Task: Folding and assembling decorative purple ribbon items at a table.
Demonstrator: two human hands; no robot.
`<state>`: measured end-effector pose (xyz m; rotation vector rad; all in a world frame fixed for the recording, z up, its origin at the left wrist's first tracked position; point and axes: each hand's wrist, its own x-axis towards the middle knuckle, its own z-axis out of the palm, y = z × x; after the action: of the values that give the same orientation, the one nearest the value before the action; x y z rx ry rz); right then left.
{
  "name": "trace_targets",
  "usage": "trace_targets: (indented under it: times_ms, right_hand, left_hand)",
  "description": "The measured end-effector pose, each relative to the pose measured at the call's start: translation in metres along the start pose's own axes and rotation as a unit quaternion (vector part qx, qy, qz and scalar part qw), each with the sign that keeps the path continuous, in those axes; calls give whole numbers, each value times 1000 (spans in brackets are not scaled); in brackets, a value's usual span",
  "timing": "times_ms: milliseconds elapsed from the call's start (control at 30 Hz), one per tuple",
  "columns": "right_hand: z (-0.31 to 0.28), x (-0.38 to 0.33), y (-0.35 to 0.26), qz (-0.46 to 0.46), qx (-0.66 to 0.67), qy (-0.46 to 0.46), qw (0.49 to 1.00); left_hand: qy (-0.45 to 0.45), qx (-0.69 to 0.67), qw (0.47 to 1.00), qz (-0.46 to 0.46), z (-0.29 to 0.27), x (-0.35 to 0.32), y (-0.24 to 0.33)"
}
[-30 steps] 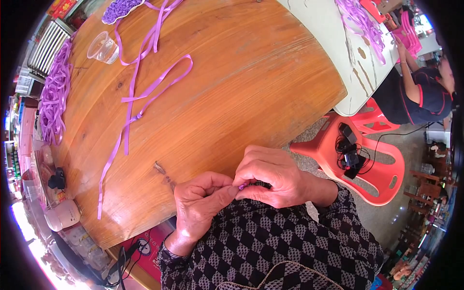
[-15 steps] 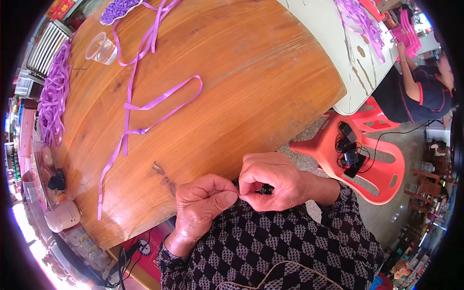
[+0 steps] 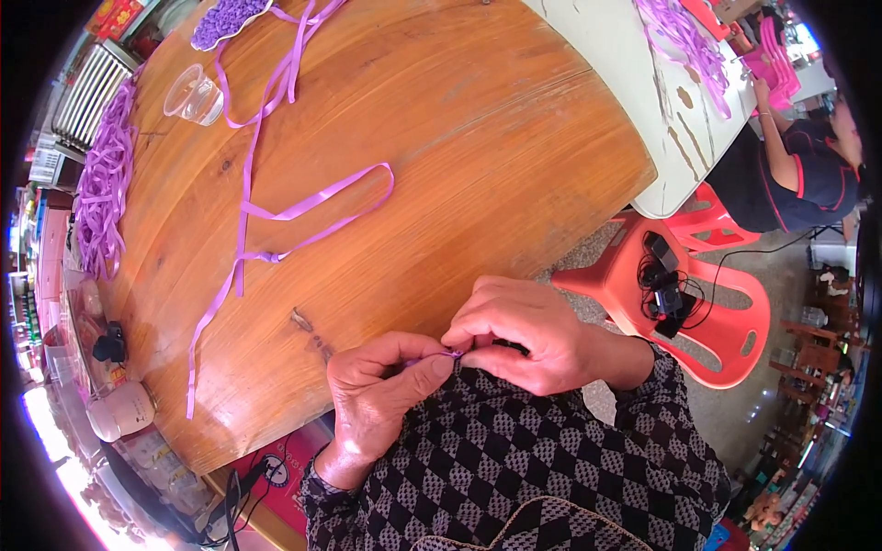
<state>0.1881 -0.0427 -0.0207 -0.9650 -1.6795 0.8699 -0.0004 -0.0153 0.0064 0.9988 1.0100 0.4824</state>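
Observation:
My left hand [image 3: 386,386] and my right hand [image 3: 533,335] meet in front of my body, just off the table's near edge. Between their fingertips a small bit of purple ribbon [image 3: 456,354] shows, pinched from both sides. Most of that ribbon is hidden by my fingers, so I cannot make out its full shape. On the wooden table [image 3: 459,165] lies a long purple ribbon [image 3: 317,199] with a loop and a knot. It trails up toward a white-rimmed dish [image 3: 217,39] of small purple pieces.
A clear plastic cup [image 3: 195,95] stands at the table's upper left, near a heap of purple ribbons [image 3: 103,184]. More ribbon [image 3: 689,46] lies on a white table [image 3: 634,110]. To the right, a red plastic stool [image 3: 712,344] carries black cables; beyond it sits another person [image 3: 799,174].
Both hands have shifted slightly, and the right fingers have closed in on the left fingertips. A bit of purple ribbon now shows between them. The looped ribbon on the table has moved a little.

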Motion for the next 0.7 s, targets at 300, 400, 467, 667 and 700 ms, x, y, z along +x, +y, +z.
trace_targets:
  times_ms: [300,400,467,667,700]
  right_hand:
    - [-4,-7,1,16,-12,-13,1000]
    - [-1,-6,2,0,-20,3,1000]
    - [1,-5,3,-15,-24,19,999]
    - [7,-3,3,-26,-32,46,998]
    - [9,-3,4,-31,-45,62,997]
  left_hand:
    - [30,11,999,6,2,1,-3]
    - [32,32,999,12,6,1,-1]
    - [63,20,998,2,9,0,0]
    - [55,22,998,4,9,1,-3]
    - [54,22,998,4,10,1,-4]
